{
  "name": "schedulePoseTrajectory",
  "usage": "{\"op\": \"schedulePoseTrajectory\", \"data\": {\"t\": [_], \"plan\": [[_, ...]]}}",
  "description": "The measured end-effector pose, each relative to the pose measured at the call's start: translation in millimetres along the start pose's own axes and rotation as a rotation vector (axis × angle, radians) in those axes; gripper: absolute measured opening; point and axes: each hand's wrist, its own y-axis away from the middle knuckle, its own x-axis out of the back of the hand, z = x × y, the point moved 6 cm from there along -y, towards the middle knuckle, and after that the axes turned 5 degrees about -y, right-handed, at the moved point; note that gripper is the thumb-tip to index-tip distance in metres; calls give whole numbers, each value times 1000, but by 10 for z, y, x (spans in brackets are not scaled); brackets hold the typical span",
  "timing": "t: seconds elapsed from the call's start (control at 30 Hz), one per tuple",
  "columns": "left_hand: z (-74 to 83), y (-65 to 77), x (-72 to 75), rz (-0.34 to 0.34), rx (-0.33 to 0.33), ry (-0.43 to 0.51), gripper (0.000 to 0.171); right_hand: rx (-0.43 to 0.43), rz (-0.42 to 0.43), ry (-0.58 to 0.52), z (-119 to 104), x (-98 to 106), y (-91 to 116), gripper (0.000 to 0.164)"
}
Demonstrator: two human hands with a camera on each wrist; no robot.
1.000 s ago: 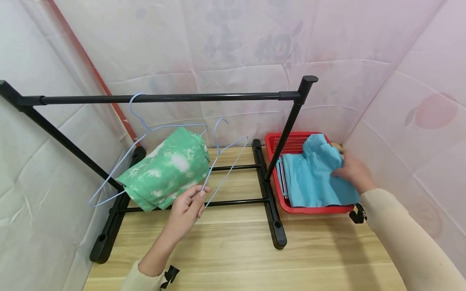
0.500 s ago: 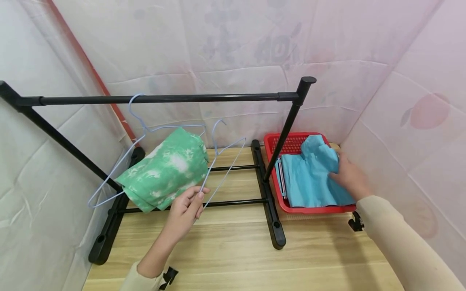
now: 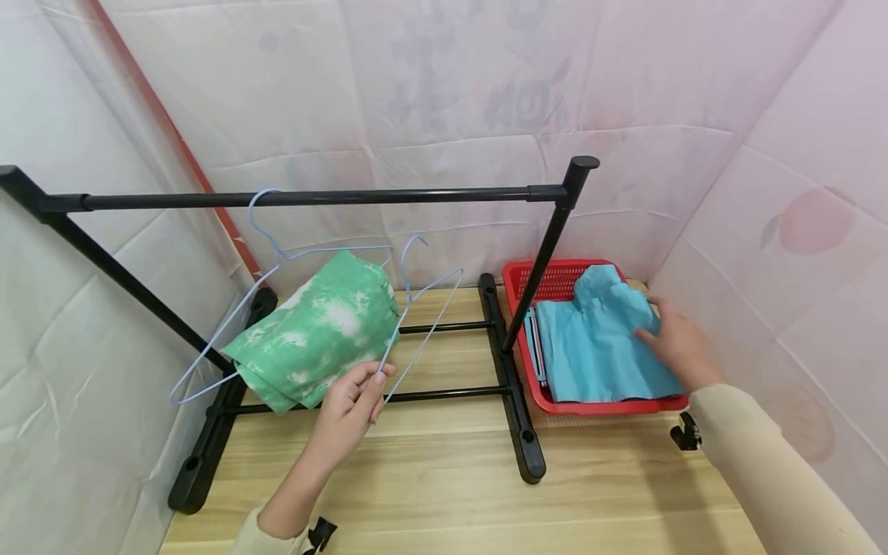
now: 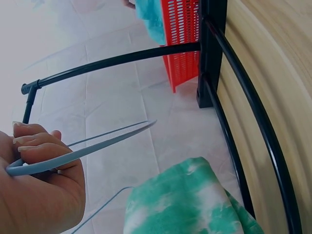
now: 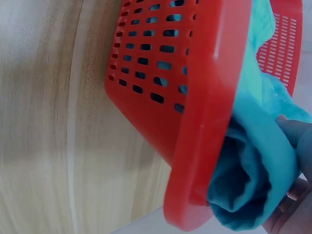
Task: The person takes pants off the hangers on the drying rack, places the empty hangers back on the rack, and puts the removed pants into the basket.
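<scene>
My left hand pinches the lower part of a light-blue wire hanger, whose hook is off the rod. In the left wrist view its fingers curl round the hanger's wire. Beside it, a folded green-and-white tie-dye cloth hangs over the bottom bar of a second blue hanger hooked on the rod. At the right, my right hand grips the outer side of a folded turquoise cloth in a red basket. In the right wrist view, thumb and fingers stand either side of the cloth's rolled fold.
A black rack with a top rod stands on the wooden table; its right foot lies next to the basket. Thin striped folded items show at the basket's left side. Pale printed sheets wall the back and sides.
The scene sits slightly lower in the head view. Both hands keep their places at the hanger and the turquoise cloth, with hardly any movement.
</scene>
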Motion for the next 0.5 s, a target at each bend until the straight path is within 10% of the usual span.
{"op": "schedulePoseTrajectory", "data": {"t": [0.5], "plan": [[4, 3, -23, -11, 25, 16, 23, -4, 24, -10, -81, -10, 4, 80]]}}
